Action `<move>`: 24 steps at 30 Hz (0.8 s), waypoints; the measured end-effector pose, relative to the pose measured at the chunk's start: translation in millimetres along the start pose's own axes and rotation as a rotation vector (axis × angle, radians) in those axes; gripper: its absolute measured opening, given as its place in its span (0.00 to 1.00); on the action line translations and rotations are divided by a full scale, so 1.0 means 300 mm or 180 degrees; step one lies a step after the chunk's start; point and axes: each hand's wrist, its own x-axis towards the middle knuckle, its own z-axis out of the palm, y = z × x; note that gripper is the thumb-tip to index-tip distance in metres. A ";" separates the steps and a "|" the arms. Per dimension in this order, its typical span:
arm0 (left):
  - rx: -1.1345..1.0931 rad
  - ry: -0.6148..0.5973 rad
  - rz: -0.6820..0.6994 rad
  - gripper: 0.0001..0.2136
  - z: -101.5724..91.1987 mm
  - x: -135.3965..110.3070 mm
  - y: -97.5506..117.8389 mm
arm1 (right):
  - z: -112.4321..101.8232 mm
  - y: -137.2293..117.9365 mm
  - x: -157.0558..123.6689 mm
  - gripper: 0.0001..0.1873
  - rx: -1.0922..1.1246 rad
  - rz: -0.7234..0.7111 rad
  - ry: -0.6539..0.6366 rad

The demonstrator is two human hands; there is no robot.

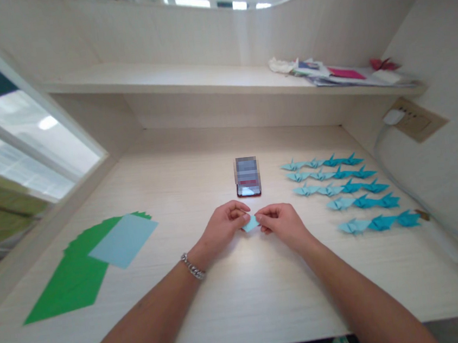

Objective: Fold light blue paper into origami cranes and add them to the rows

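Your left hand [222, 228] and right hand [282, 225] pinch a small folded light-blue paper [251, 223] between them, fingers clamped on its ends, just above the bench [242, 301]. Phone [248, 177] just beyond; paper cranes [349, 191] in rows to your right.

Both bare forearms reaching forward and converging, left hand [223, 224] and right hand [281, 221] nearly meeting, fingers curled, thumbs apparently pinching, left wrist braceleted

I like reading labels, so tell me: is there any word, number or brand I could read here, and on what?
None can be read.
Phone: screen blurred out.
Papers on the shelf: any print too small.
Light blue paper held by the left hand and right hand: plain.
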 end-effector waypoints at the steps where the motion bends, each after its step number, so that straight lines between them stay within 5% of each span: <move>1: 0.0055 0.0010 0.0091 0.09 0.000 0.000 -0.001 | 0.000 0.003 0.001 0.11 0.0007 0.0018 -0.0052; 9: 0.0323 -0.0086 0.0458 0.06 0.014 -0.013 0.005 | -0.002 0.020 0.010 0.08 -0.0330 -0.0188 -0.0342; 16: 0.0412 -0.0070 0.0227 0.08 0.025 -0.016 0.009 | -0.002 -0.014 -0.016 0.08 -0.0800 -0.0732 -0.0120; 24: 0.1237 0.0230 0.0430 0.12 0.019 -0.022 0.012 | -0.015 0.001 -0.002 0.10 -0.0449 -0.0345 -0.0278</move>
